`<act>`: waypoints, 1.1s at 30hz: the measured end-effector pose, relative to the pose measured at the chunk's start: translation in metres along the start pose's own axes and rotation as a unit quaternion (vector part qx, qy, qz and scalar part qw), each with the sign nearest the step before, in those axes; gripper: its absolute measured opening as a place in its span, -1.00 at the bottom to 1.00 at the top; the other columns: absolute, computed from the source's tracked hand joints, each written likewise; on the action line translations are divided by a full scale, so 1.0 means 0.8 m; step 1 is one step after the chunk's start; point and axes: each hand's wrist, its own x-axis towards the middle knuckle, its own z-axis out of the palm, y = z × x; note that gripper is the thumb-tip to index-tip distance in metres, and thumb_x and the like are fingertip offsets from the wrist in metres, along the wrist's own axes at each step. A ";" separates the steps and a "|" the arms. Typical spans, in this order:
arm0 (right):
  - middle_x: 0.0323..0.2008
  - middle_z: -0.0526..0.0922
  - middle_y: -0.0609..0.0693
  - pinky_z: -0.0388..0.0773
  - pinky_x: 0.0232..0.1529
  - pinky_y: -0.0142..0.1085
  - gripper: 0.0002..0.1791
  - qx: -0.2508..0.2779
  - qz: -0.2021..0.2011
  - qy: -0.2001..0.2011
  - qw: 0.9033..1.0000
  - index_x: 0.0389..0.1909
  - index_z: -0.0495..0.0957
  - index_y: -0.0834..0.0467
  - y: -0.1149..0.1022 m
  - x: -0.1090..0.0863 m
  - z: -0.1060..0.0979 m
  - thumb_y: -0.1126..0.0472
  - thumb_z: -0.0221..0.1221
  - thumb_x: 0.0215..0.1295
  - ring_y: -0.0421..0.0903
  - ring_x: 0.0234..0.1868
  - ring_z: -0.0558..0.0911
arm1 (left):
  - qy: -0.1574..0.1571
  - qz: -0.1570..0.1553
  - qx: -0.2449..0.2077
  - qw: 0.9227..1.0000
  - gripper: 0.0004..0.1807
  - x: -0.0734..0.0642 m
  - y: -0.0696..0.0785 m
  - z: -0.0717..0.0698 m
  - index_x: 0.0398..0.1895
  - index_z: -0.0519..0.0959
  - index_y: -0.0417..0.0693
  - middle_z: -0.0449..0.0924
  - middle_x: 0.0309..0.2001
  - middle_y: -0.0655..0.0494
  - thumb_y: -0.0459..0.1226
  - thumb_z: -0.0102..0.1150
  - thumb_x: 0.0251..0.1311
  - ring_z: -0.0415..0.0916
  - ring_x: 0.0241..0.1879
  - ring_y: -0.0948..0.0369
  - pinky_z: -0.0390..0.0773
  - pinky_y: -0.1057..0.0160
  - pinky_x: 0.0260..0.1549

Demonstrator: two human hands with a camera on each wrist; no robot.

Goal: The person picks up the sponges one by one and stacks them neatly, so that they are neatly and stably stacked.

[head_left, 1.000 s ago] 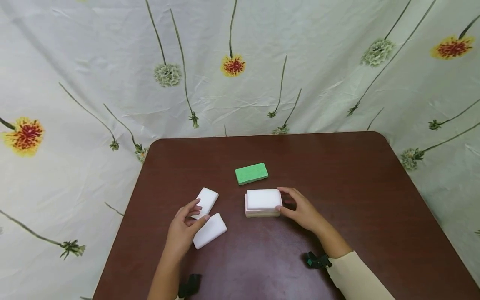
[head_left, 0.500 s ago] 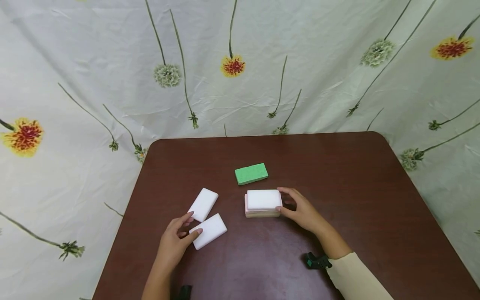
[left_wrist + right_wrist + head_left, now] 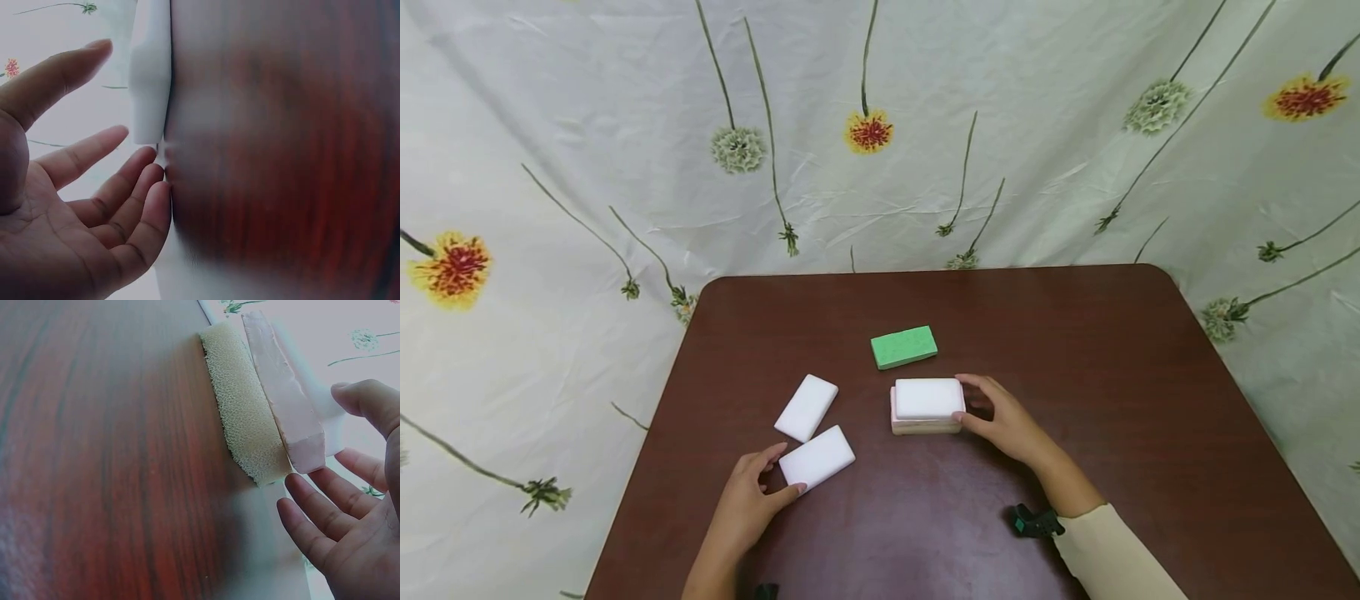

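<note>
Two white sponge blocks lie on the table at left, a rear one (image 3: 807, 408) and a front one (image 3: 817, 459). My left hand (image 3: 747, 500) is at the left end of the front block, thumb by its near edge; in the left wrist view its fingers are loosely bent and hold nothing. Right of these stands a stack: a yellowish porous sponge (image 3: 240, 403) at the bottom, a pink block (image 3: 284, 394) over it, a white block (image 3: 929, 398) on top. My right hand (image 3: 1003, 421) is at the stack's right end, fingers spread, fingertips at the blocks.
A green sponge (image 3: 904, 347) lies behind the stack on the dark brown table (image 3: 1060, 333). A white flowered cloth (image 3: 1037, 150) hangs beyond the table's far edge (image 3: 925, 272).
My left hand has drawn back toward the lower left, off the rear white block, and lies lower along the front one. The right hand and the stack have stayed in place.
</note>
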 end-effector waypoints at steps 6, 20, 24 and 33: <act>0.25 0.51 0.17 0.56 0.20 0.04 -0.32 -0.005 0.002 0.000 1.000 0.39 0.38 0.22 0.000 0.000 -0.002 0.26 0.38 0.26 0.15 0.24 0.56 | 0.001 0.010 0.013 1.000 -0.22 -0.002 0.000 0.000 0.36 0.47 -0.10 0.49 0.15 -0.13 -0.19 0.56 0.02 0.44 0.17 0.02 0.53 0.05 0.06; 0.25 0.52 0.18 0.57 0.20 0.03 -0.33 -0.009 0.006 -0.001 1.000 0.38 0.39 0.19 -0.001 0.001 -0.001 0.25 0.38 0.27 0.15 0.24 0.57 | 0.015 0.022 0.056 0.998 -0.27 0.001 -0.006 0.006 0.26 0.54 -0.05 0.50 0.08 -0.09 -0.18 0.59 -0.06 0.41 0.14 -0.02 0.39 -0.04 0.12; 0.25 0.52 0.16 0.57 0.19 0.02 -0.33 -0.011 0.003 0.001 1.000 0.38 0.39 0.17 -0.001 0.001 -0.001 0.24 0.38 0.27 0.14 0.24 0.58 | 0.012 0.022 0.064 0.998 -0.26 0.002 -0.006 0.006 0.27 0.53 -0.03 0.49 0.09 -0.11 -0.18 0.59 -0.06 0.39 0.16 -0.07 0.38 -0.07 0.11; 0.24 0.52 0.17 0.56 0.20 0.03 -0.33 -0.001 0.014 -0.002 1.000 0.38 0.40 0.19 -0.004 0.000 -0.001 0.25 0.38 0.26 0.14 0.24 0.57 | 0.010 0.014 0.033 0.999 -0.31 0.005 -0.004 0.005 0.25 0.52 -0.10 0.49 0.06 -0.07 -0.25 0.55 -0.01 0.42 0.12 0.01 0.39 0.00 0.12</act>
